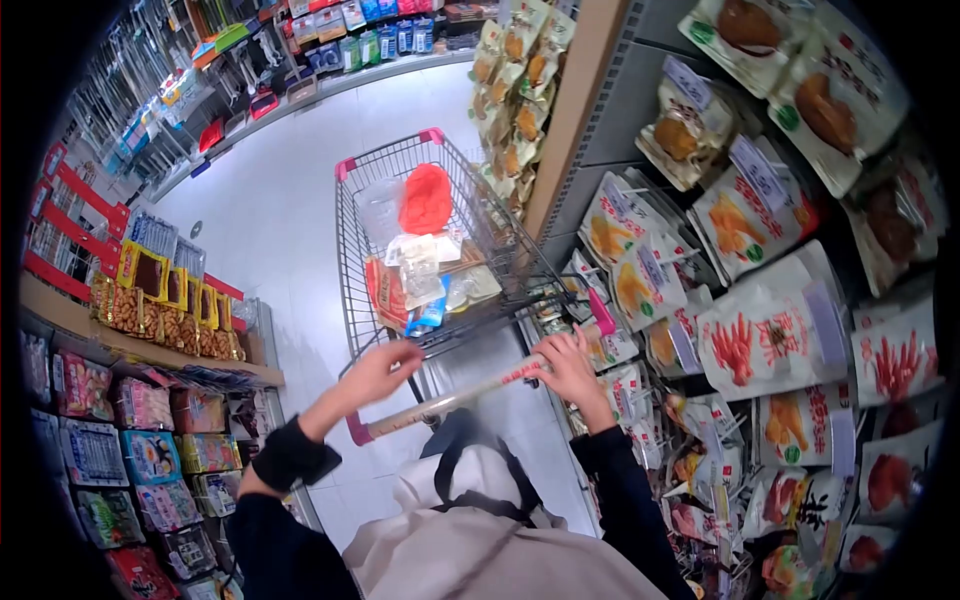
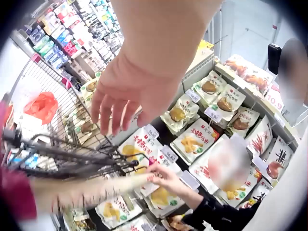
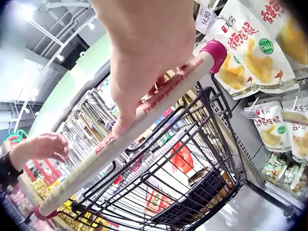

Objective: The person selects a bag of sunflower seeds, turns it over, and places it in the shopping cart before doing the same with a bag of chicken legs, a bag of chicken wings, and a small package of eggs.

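My right hand (image 1: 568, 368) grips the pale shopping cart handle (image 1: 460, 393) near its right end, thumb on the near side in the right wrist view. The handle has pink end caps and red print. Off the bar, my left hand (image 1: 378, 376) hangs over the left part of the cart, fingers loosely bent and holding nothing. In the left wrist view that hand (image 2: 137, 91) shows its fingers pointing down. Inside the wire cart (image 1: 345, 230) lie a red plastic bag (image 1: 427, 198), a clear container (image 1: 381, 208) and several packaged goods.
Hanging snack pouches (image 1: 740, 225) fill the rack close on my right. On my left stand shelves with yellow nut bags (image 1: 150, 290) and other packets (image 1: 150, 400). White floor (image 1: 270, 215) runs ahead toward cleaning tools (image 1: 150, 100). Another person (image 2: 293, 72) appears in the left wrist view.
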Demonstrator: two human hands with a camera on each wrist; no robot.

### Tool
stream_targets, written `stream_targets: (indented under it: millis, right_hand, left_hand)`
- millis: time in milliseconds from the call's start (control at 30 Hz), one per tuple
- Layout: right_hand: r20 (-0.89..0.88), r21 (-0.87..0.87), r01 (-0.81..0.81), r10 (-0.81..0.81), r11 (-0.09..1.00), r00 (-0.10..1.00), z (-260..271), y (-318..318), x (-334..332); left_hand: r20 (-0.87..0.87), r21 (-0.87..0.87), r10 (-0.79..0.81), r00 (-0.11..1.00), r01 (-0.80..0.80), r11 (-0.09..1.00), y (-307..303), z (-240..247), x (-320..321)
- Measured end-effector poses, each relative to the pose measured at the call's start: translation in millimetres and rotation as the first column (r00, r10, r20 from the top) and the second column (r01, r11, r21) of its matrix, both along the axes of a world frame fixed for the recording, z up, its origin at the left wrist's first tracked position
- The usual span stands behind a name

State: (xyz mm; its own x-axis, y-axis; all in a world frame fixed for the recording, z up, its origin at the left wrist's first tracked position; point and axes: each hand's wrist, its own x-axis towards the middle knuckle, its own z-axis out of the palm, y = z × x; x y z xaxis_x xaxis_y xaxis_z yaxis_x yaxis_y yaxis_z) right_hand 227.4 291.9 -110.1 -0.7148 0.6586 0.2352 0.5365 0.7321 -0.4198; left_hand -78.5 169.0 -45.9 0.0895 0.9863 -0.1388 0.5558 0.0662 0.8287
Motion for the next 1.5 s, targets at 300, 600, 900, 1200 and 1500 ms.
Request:
stream_targets:
  millis: [300, 600, 900, 1200, 1500]
  right_hand:
    - [-0.21, -0.013, 0.117, -0.118, 0.993, 0.971, -55, -24, -16]
    - [-0.003, 0.251, 0.261, -0.269, 0.932, 0.963, -36, -28, -42]
    - [0.002, 0.145, 0.252, -0.255, 0.957, 0.967, -27, -17, -74]
    - [-0.034, 0.167, 0.259, -0.257, 0.951, 0.966, -32, -4, -105]
    - [-0.106, 0.053, 0.259, -0.253, 0.964, 0.962, -21, -7, -119]
  left_hand:
    - [-0.347, 0.417, 0.336, 0.876, -0.176, 0.891, -88, -89, 55]
    - [-0.421, 0.462, 0.359, 0.833, -0.144, 0.875, -83, -92, 30]
    - [-0.449, 0.434, 0.31, 0.838, -0.099, 0.896, -62, -95, -10]
    - [-0.363, 0.496, 0.296, 0.884, -0.086, 0.864, -44, -90, -44]
    - [-0.326, 0.448, 0.183, 0.928, -0.018, 0.894, -3, -88, -36]
